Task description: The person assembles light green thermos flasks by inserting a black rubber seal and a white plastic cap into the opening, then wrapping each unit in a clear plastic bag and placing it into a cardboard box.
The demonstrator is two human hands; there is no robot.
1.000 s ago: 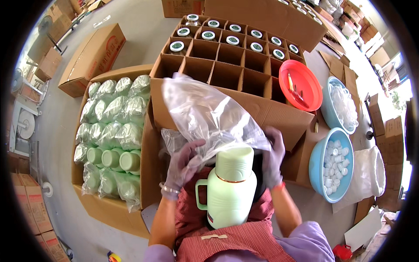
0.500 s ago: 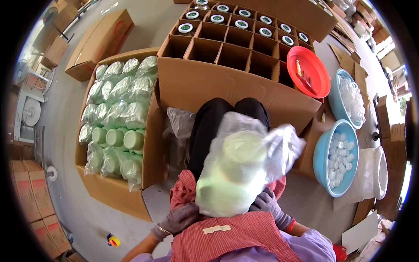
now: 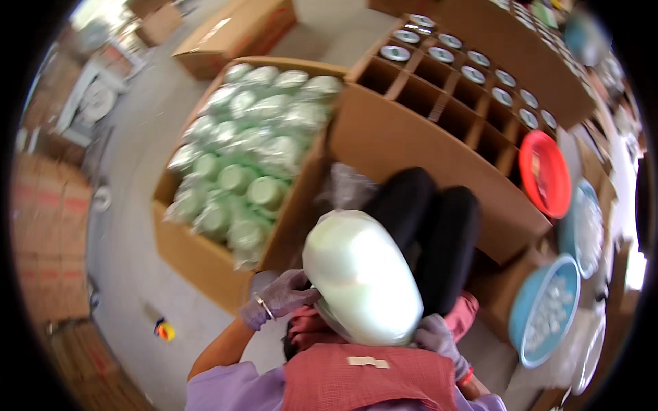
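Note:
Across my lap lies a large pale green bundle wrapped in clear plastic (image 3: 363, 274), rounded at both ends; its contents cannot be made out. My left hand (image 3: 288, 294), in a grey glove, curls its fingers against the bundle's left side. At the lower right end, my gloved right hand (image 3: 437, 335) grips the wrapped bundle, its fingertips partly hidden. To the left, a cardboard box (image 3: 195, 264) holds several rows of bagged pale green jars (image 3: 236, 179), a few with their rounded ends bare.
Ahead stands a divided carton (image 3: 425, 147) with several white-lidded jars (image 3: 441, 55). A red bowl (image 3: 561, 175) rests at its right corner. Two blue basins stand at the right, the nearer basin (image 3: 519, 308) holding small white pieces. A tape roll (image 3: 164, 331) lies on the floor.
My view has turned, so the boxes sit farther right. The bundle has swung lower left, its loose plastic end now out of sight. Both hands stay at its lower sides.

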